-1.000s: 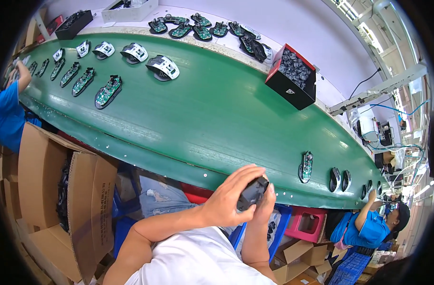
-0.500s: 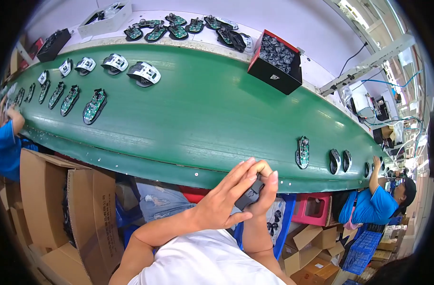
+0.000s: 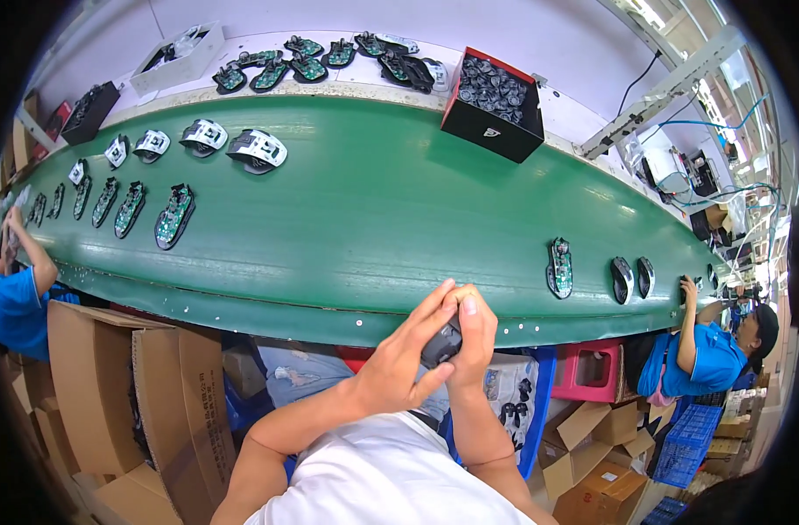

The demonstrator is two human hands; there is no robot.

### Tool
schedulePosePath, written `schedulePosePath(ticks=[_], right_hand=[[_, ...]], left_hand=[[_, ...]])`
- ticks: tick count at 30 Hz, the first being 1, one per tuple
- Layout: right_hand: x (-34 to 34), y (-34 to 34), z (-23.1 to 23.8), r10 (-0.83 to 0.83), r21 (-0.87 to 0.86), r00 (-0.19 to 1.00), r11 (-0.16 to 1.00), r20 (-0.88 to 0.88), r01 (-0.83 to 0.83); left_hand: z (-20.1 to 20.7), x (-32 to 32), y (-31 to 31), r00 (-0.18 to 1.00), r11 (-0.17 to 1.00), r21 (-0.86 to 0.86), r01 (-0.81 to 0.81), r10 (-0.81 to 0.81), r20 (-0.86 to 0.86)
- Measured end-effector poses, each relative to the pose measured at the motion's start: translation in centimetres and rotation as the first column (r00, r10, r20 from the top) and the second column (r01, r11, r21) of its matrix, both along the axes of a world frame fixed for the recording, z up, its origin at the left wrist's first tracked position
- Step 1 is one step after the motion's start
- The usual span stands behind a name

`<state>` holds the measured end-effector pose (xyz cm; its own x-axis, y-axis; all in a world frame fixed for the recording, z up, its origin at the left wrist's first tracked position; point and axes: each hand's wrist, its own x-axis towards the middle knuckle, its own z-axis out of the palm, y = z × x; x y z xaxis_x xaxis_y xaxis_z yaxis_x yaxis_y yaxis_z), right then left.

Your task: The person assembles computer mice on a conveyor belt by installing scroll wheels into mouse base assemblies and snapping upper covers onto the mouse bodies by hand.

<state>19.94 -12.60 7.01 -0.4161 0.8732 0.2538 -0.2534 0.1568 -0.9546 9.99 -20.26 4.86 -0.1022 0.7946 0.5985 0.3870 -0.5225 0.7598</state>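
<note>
Between my two hands, over the near edge of the green belt, is a dark grey computer mouse (image 3: pixel 441 343). My left hand (image 3: pixel 401 357) wraps it from the left, its fingers reaching over the top and the thumb lying low along the near end. From the other side my right hand (image 3: pixel 474 341) closes on it, fingertips meeting the left ones at the top. Much of the mouse is hidden by the fingers. Nearest on the belt, to the right, lies a mouse base with a bare green circuit board (image 3: pixel 559 269).
Along the green belt (image 3: pixel 355 219), white mouse shells (image 3: pixel 258 150) and circuit-board bases (image 3: pixel 174 216) lie at left, black mice (image 3: pixel 622 280) at right. A black-red box (image 3: pixel 491 138) of small dark parts stands beyond. Cardboard boxes (image 3: pixel 176 411) and a blue crate (image 3: pixel 539 411) flank me. Co-workers sit both sides.
My hands have shifted slightly left and up, fingers pressed closer around the mouse, which has tilted. The view has moved a little. At left, the co-worker's arm has risen.
</note>
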Motion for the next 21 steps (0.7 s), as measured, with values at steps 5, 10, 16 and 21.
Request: schedulePosePath(ticks=[5,10,16,21], right_hand=[[1.0,0.7,-0.6,0.348,0.137,0.931,0.933,-0.112,-0.332],[1.8,-0.6,-0.2,0.348,0.358,0.916,0.896,-0.199,-0.263],[1.2,-2.1,1.2,0.163,0.452,0.979,0.888,-0.124,-0.091],[1.2,-2.4,0.0,0.118,0.458,0.979,0.888,-0.167,-0.029]], left_hand=[[0.6,-1.9,-0.5,1.0,0.998,0.07,-0.009,0.008,0.015],[0.7,-2.0,-1.6,0.996,0.98,0.183,-0.074,0.082,-0.035],[1.0,-1.4,-1.6,0.997,0.976,0.217,-0.022,0.007,0.071],[0.7,-0.8,-1.6,0.998,0.978,0.207,-0.029,0.017,0.058]])
